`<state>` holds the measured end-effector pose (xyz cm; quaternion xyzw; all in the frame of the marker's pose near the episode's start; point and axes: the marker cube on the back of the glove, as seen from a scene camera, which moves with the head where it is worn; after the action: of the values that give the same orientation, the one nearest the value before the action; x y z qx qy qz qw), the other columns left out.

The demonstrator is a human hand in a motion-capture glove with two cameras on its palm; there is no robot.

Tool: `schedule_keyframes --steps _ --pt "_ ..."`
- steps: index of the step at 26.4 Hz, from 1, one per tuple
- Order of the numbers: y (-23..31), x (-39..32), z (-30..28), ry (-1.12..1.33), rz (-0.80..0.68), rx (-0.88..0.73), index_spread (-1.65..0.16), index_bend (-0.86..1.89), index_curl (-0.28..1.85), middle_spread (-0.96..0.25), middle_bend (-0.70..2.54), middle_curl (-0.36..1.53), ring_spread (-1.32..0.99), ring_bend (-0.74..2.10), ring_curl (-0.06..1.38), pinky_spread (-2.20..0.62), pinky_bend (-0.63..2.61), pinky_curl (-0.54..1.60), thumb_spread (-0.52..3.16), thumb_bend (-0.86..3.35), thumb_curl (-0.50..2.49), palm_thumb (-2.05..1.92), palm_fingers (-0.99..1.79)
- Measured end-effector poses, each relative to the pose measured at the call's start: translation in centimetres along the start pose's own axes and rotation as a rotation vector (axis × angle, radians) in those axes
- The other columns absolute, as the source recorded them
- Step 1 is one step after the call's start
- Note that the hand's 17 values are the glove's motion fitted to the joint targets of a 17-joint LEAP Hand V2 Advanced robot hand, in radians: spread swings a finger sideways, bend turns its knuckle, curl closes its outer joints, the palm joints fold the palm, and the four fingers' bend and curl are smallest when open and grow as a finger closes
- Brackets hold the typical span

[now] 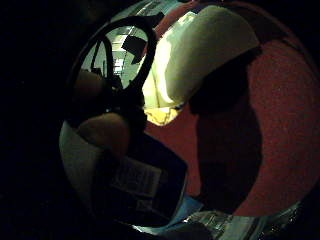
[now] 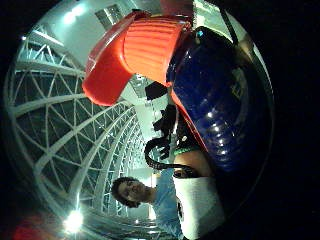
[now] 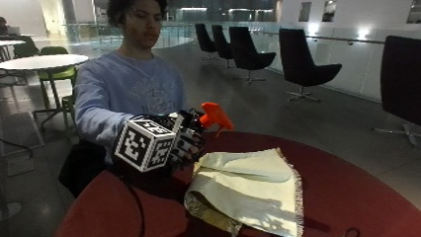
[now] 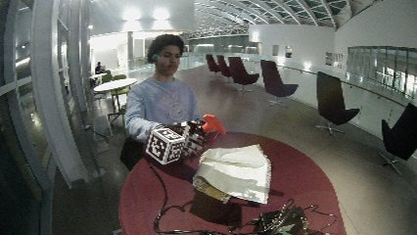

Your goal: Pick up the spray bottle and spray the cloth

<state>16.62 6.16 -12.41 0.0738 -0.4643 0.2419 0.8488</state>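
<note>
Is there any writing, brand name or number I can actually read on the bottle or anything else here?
None can be read.
Spray bottle: a pale label with lines of print shows in the little finger side palm view, too blurred to read.
Spray bottle, thumb side palm view: a small yellowish mark on the blue body, too small to make out.
Cloth: no writing shows.
Right hand holds the bottle; its glove shows no words.

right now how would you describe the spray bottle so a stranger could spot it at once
Start at the round red table, then find the cream cloth spread on it. Beside the cloth's edge nearest the person, the gloved right hand holds up the spray bottle: its bright orange trigger head is the only orange thing there.
</note>
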Motion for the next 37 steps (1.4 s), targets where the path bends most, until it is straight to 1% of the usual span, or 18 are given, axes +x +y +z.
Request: schedule_keyframes --steps 20,37 --pt "-0.6 0.9 0.5 0.001 0.046 0.005 -0.17 0.13 0.36 -0.01 0.28 0.46 0.03 0.51 0.4 0.27 0.22 0.36 1.08 -0.02 0.48 0.69 1.14" --pt "-0.3 1.9 1.1 0.007 0.071 -0.029 -0.16 0.14 0.36 -0.01 0.29 0.47 0.03 0.53 0.41 0.26 0.23 0.36 1.08 -0.02 0.49 0.68 1.15"
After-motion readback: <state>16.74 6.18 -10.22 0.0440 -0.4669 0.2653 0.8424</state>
